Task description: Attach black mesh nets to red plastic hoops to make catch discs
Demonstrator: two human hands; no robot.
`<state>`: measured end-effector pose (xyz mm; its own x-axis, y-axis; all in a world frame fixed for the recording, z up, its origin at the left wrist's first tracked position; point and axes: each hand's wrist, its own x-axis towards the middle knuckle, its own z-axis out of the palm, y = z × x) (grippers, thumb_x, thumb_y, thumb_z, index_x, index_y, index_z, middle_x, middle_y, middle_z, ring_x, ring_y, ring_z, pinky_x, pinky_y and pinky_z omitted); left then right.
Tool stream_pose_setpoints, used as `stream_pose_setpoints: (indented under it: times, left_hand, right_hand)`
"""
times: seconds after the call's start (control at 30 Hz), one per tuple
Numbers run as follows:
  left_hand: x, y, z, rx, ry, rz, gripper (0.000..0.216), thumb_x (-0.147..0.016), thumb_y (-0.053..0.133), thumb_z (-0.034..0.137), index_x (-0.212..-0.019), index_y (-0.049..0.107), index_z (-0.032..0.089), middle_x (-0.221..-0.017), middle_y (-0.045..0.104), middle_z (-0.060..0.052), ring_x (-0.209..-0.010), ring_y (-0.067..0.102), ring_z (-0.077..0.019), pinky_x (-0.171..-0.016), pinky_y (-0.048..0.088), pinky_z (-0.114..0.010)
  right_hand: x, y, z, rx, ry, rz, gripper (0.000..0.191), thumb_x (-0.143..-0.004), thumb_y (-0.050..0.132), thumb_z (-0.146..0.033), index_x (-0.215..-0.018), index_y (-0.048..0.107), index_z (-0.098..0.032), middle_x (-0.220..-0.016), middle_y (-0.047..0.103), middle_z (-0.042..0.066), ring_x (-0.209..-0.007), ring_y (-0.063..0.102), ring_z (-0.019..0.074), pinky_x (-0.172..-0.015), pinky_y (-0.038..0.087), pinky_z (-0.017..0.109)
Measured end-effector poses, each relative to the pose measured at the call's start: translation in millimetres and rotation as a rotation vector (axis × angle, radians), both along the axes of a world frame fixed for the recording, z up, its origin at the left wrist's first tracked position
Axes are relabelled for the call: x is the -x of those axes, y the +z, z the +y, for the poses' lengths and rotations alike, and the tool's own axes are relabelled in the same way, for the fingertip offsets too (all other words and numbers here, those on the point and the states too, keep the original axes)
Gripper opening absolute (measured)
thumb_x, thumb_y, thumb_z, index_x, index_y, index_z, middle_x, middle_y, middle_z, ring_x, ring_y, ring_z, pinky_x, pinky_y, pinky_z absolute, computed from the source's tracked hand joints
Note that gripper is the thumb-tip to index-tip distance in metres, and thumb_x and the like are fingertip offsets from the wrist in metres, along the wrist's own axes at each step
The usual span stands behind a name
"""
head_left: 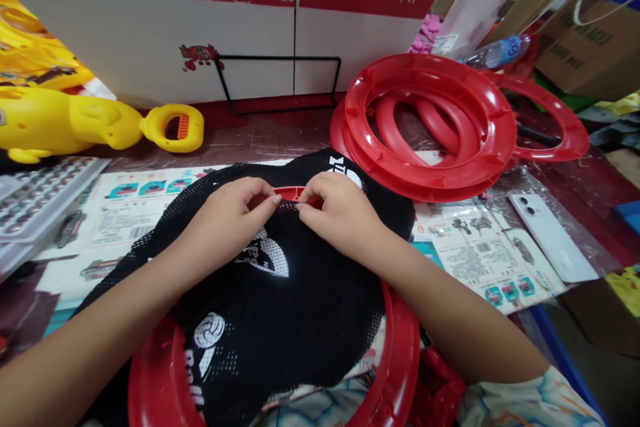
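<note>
A black mesh net (280,307) with white printing lies stretched over a red plastic ring (400,353) close in front of me. My left hand (233,213) and my right hand (337,213) meet at the ring's far edge. Both pinch the mesh where a bit of the red rim shows between them. The fingers of each hand are closed on the net. Most of the ring is hidden under the mesh.
A stack of red rings (435,127) leans at the back right. A white phone (553,237) lies at the right on printed cards (480,253). Yellow toys (75,123) sit at the back left before a cardboard wall, and a tray of button cells (35,203) at far left.
</note>
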<state>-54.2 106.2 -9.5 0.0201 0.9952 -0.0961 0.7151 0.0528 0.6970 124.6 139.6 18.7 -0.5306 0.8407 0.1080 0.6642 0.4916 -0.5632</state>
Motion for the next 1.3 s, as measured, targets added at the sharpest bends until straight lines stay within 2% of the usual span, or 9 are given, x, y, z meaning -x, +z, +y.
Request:
stream_pose_setpoints:
  times: [0.37,0.53,0.67,0.77,0.87,1.0,1.07,1.17,1.3]
  left_hand:
    - [2.6,-3.3,5.9,-0.064,-0.052,0.077,0.023,-0.082,0.051,0.036,-0.083,0.068,0.021,-0.099,0.065,-0.008,-0.091,0.057,-0.0266,-0.082,0.046,-0.040]
    - [-0.8,0.9,6.9,-0.048,-0.039,0.110,0.022,-0.081,0.049,0.034,-0.081,0.068,0.022,-0.100,0.067,-0.008,-0.095,0.058,-0.0282,-0.082,0.046,-0.041]
    - [-3.1,2.2,7.0,-0.032,-0.049,0.249,0.027,-0.083,0.044,0.036,-0.084,0.068,0.022,-0.103,0.066,-0.010,-0.098,0.058,-0.0335,-0.085,0.044,-0.050]
    - [-1.7,0.6,5.9,-0.052,-0.062,0.213,0.028,-0.085,0.043,0.036,-0.092,0.067,0.023,-0.104,0.066,-0.009,-0.101,0.057,-0.0326,-0.086,0.043,-0.050]
    - [0.8,0.2,4.2,-0.074,-0.084,0.088,0.026,-0.085,0.046,0.036,-0.097,0.065,0.023,-0.104,0.066,-0.007,-0.098,0.058,-0.0283,-0.084,0.045,-0.043]
    - [5.2,6.3,2.8,-0.098,-0.098,0.213,0.027,-0.087,0.043,0.038,-0.087,0.065,0.024,-0.099,0.068,-0.007,-0.093,0.059,-0.0297,-0.082,0.043,-0.046]
    - [10.6,11.2,2.4,-0.100,-0.107,0.308,0.028,-0.087,0.041,0.040,-0.087,0.065,0.026,-0.097,0.069,-0.007,-0.092,0.059,-0.0314,-0.080,0.043,-0.047]
    - [21.0,18.5,1.4,-0.031,-0.119,0.370,0.027,-0.085,0.044,0.045,-0.095,0.063,0.029,-0.092,0.069,-0.006,-0.086,0.061,-0.0329,-0.073,0.044,-0.048]
    - [23.0,23.3,-0.2,-0.127,-0.099,0.319,0.030,-0.086,0.043,0.045,-0.097,0.062,0.024,-0.100,0.065,-0.009,-0.094,0.061,-0.0330,-0.082,0.046,-0.053]
  right_hand:
    - [0.7,3.5,0.5,-0.025,0.015,-0.065,0.013,-0.077,0.056,-0.010,-0.068,0.063,-0.014,-0.075,0.063,0.003,-0.073,0.052,0.0142,-0.074,0.039,0.028]
    - [-0.3,4.8,-1.9,-0.131,0.054,-0.197,0.015,-0.082,0.053,-0.011,-0.075,0.066,-0.011,-0.084,0.066,0.007,-0.081,0.052,0.0179,-0.081,0.039,0.031]
    - [-1.8,3.0,-4.0,-0.232,0.131,-0.305,0.016,-0.084,0.051,-0.011,-0.081,0.067,-0.009,-0.091,0.067,0.011,-0.086,0.052,0.0207,-0.083,0.040,0.032]
    - [-7.5,13.6,-7.3,-0.252,0.131,-0.357,0.014,-0.085,0.053,-0.010,-0.084,0.067,-0.009,-0.093,0.067,0.012,-0.088,0.055,0.0213,-0.082,0.041,0.032]
    - [-14.8,36.3,-16.5,-0.240,0.025,-0.421,0.015,-0.088,0.055,-0.018,-0.082,0.067,-0.011,-0.086,0.068,0.010,-0.080,0.059,0.0203,-0.072,0.040,0.030]
    - [-13.7,54.0,-33.9,-0.044,0.030,-0.627,0.030,-0.092,0.056,-0.033,-0.072,0.069,-0.016,-0.066,0.069,0.006,-0.058,0.061,0.0200,-0.052,0.029,0.030]
    - [-7.6,48.9,-40.0,0.012,0.078,-0.678,0.031,-0.092,0.056,-0.035,-0.072,0.070,-0.016,-0.064,0.070,0.008,-0.057,0.063,0.0217,-0.050,0.026,0.030]
    - [2.2,33.3,-42.8,-0.034,0.067,-0.691,0.028,-0.092,0.056,-0.032,-0.080,0.071,-0.012,-0.069,0.071,0.012,-0.060,0.067,0.0236,-0.048,0.028,0.029]
    - [7.1,22.3,-39.1,-0.065,0.052,-0.676,0.024,-0.092,0.056,-0.027,-0.084,0.071,-0.010,-0.075,0.071,0.014,-0.068,0.069,0.0254,-0.051,0.033,0.029]
